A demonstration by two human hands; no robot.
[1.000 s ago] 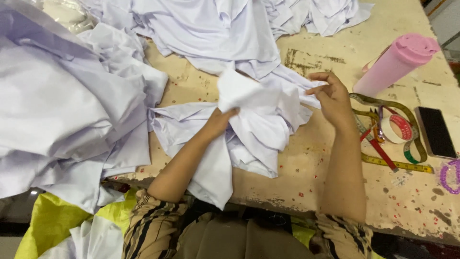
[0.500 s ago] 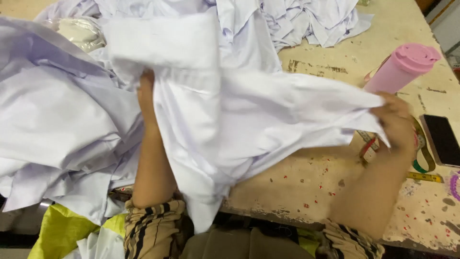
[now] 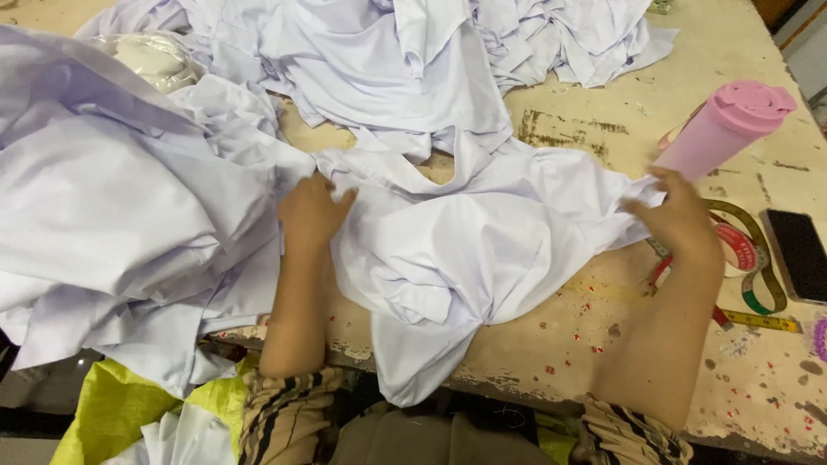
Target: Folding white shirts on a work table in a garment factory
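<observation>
Left hand [image 3: 312, 211] presses flat, open, on the crumpled white cotton garment [image 3: 465, 250]; right hand [image 3: 676, 215] pinches its opposite edge, its length running between them.

One head-worn view looks steeply down, close over the worktable [image 3: 603, 344]

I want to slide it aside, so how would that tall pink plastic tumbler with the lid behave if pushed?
The tall pink plastic tumbler probably tips easily: it is narrow for its height and already leans. Its round body would likely roll once down. The fitted lid may limit spills, though its fill cannot be seen. The right hand is beside it.
</observation>
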